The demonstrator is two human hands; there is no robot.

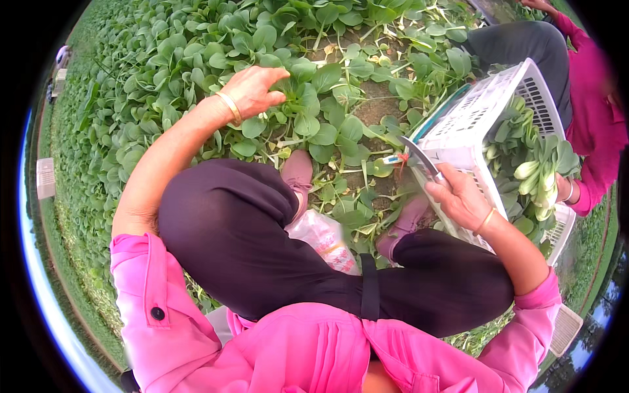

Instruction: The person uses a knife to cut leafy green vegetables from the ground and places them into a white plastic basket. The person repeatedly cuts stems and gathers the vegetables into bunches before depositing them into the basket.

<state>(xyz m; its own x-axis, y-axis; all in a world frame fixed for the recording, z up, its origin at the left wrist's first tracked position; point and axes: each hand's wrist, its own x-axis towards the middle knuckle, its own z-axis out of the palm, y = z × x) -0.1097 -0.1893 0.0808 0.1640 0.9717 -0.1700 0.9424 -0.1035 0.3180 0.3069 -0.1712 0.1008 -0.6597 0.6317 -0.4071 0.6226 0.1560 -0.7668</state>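
My left hand (256,93) reaches over the leafy green plants (307,105), its thumb and fingers apart beside a weedy tuft of leaves; nothing shows between them. At the right, my right hand (459,196) is closed around the handle of a knife with a curved blade (418,153), the blade pointing up and left. That hand is beside the wall of a white plastic crate (449,140), which leans at a tilt. Inside the crate lie bunches of green leafy vegetables with pale stems (538,177). A co-worker's hand (563,188) is at these bunches.
The co-worker in a pink top (592,93) sits beyond the crate. A plastic bag with a pink pattern (324,243) lies between my pink shoes (298,177). Loose leaves litter the soil. Other crates (45,178) stand farther off at left and lower right.
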